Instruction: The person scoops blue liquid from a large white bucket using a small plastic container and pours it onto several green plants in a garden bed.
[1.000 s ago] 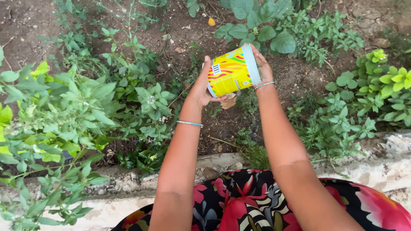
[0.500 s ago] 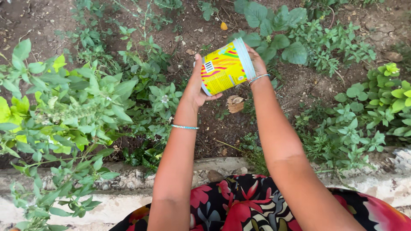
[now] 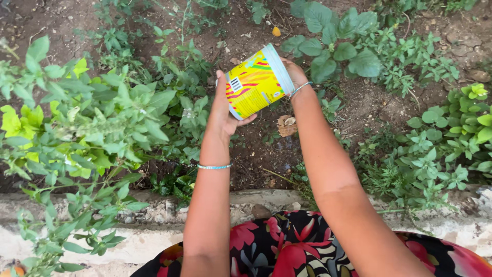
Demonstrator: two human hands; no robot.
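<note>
Both my hands hold a yellow plastic tub point(image 3: 255, 82) with colourful stripes and a pale blue rim, tipped on its side over a garden bed. My left hand point(image 3: 223, 109) supports its base from below and the left. My right hand point(image 3: 294, 73) grips the rim end on the right. Each wrist wears a thin beaded bracelet. Under the tub lie dark soil point(image 3: 266, 154) and a dry brown leaf point(image 3: 286, 124).
A leafy green bush point(image 3: 87, 133) fills the left side. Broad-leaved plants point(image 3: 338, 46) grow behind the tub and low green plants point(image 3: 435, 149) on the right. A pale concrete kerb point(image 3: 148, 225) edges the bed near my floral-print dress point(image 3: 287, 251).
The tub and both hands have shifted slightly up and away across the bed, and the tub stays tipped on its side.
</note>
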